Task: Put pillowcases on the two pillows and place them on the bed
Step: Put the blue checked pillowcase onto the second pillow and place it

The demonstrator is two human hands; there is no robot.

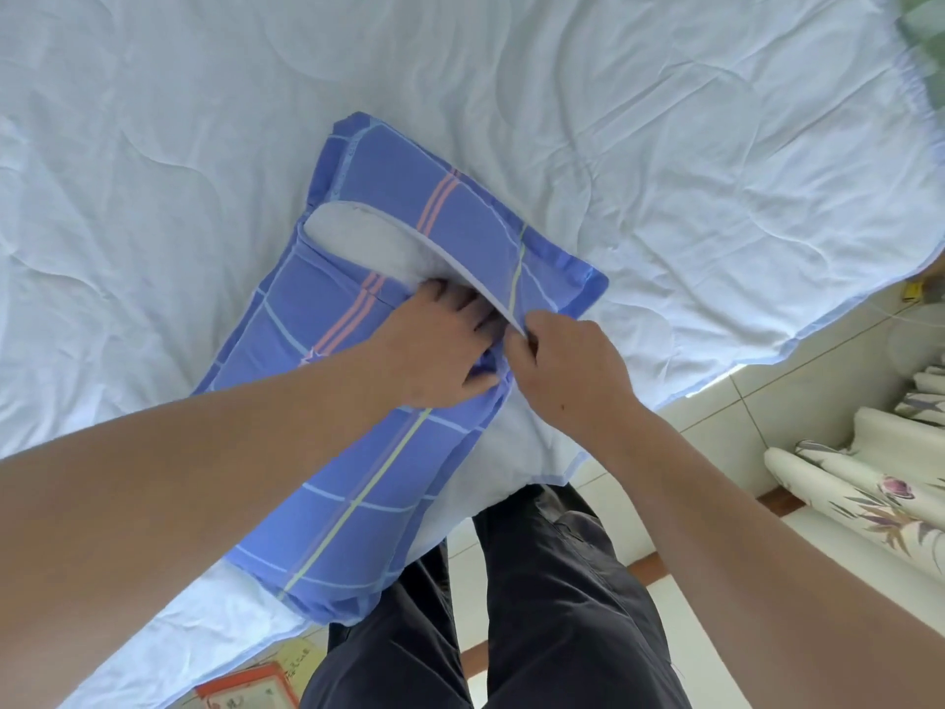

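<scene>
Meanwhile right hand [565,371] pinches pillowcase [358,381] flap.

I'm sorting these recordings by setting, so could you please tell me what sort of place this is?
Most likely a home bedroom: a bed with a white quilted cover, a pillow being cased in blue plaid, and floral curtains over a tiled floor.

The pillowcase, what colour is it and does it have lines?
The pillowcase is blue with a check of pale, pink and yellow-green lines, seen from the head view.

A home bedroom: quilted bed [562,94], floral curtain [869,498], tiled floor [767,401].
</scene>
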